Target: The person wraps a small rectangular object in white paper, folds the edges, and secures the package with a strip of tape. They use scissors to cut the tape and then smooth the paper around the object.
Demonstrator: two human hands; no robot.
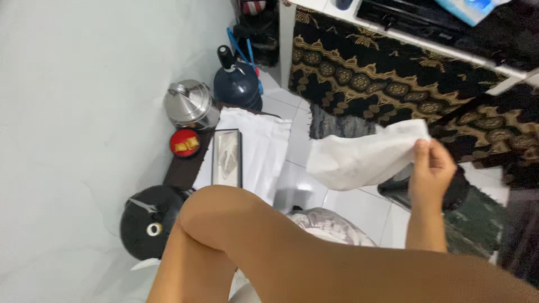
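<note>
Left forearm (292,252) crosses the foreground, its hand out of view; right hand (431,168) pinches the top edge of a white cloth (362,157), held aloft over the tiled floor (351,205); beyond, a steel pot (190,105) and dark water jug (238,84) stand against the wall.

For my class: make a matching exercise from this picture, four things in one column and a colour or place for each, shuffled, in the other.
Things:
1. white cloth
2. metal pot
3. small round dish
4. water jug

Descriptions:
A. red, with yellow pieces in it
B. held up by the right hand
C. dark blue, beyond the pot
D. shiny silver, by the wall

Pairs: 1-B, 2-D, 3-A, 4-C
</note>
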